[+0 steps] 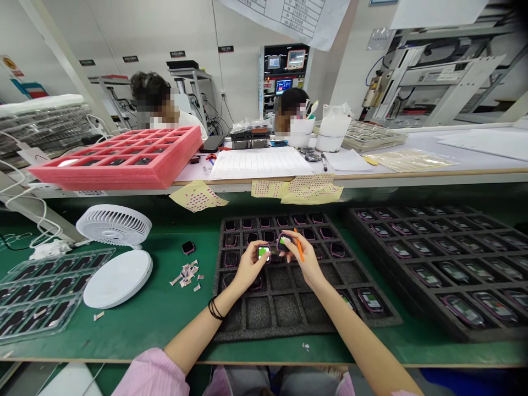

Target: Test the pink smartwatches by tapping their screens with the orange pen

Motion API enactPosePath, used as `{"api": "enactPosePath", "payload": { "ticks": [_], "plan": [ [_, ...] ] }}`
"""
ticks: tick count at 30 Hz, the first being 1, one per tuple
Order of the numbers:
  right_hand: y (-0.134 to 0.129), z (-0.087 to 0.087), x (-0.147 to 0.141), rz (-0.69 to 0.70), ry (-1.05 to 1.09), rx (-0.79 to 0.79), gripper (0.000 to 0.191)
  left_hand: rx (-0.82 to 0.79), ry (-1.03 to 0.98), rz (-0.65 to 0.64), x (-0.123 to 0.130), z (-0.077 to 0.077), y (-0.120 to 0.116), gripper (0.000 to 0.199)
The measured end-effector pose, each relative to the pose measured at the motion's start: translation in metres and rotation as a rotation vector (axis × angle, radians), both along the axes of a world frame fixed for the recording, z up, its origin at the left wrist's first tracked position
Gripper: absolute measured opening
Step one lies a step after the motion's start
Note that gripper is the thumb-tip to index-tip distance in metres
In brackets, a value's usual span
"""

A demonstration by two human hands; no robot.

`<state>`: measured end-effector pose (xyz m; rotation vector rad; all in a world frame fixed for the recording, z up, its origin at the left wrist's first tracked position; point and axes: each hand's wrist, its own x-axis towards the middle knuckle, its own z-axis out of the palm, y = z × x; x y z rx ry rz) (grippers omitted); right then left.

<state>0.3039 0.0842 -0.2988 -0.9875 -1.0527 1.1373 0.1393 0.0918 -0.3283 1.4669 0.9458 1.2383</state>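
Held in my left hand [246, 268] is a small smartwatch body [264, 253], its screen lit green and white. My right hand [304, 256] has its fingers closed on a second smartwatch body [284, 241], also lit with green and white. An orange stick-like tool [299, 245] is tucked in the fingers of that same hand; its exact kind is unclear. Both hands are above a black foam tray [258, 312], whose back rows hold several dark watch bodies. Near its right front corner lies a watch with a lit screen [370, 301].
A second foam tray [457, 330] full of watches stands to the right. Left are a white fan [117, 278], a clear blister tray [61, 327], a lone watch [188, 248] and small strips [187, 273]. A shelf edge [371, 180] with a pink foam tray [173, 165] crosses behind; two people sit beyond.
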Motion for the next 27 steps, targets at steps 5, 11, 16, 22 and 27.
{"api": "enactPosePath", "payload": {
  "ticks": [5,11,16,22,27],
  "plan": [
    [0.004,-0.006,0.0,0.015,0.0,0.006,0.046,-0.015,-0.003,-0.03,0.0,-0.003,0.001,0.04],
    [0.002,-0.004,0.001,0.018,0.002,0.016,0.041,-0.018,-0.011,-0.049,-0.001,-0.006,0.002,0.049],
    [0.001,-0.003,0.001,-0.004,0.018,0.008,0.041,-0.043,-0.041,-0.054,-0.001,-0.007,0.004,0.053],
    [0.001,-0.002,0.0,-0.007,0.018,0.006,0.04,-0.045,0.003,-0.009,-0.003,0.0,0.003,0.044],
    [0.002,-0.002,-0.001,-0.008,0.015,-0.006,0.044,-0.06,0.024,0.024,-0.004,0.007,-0.001,0.039]
  ]
}}
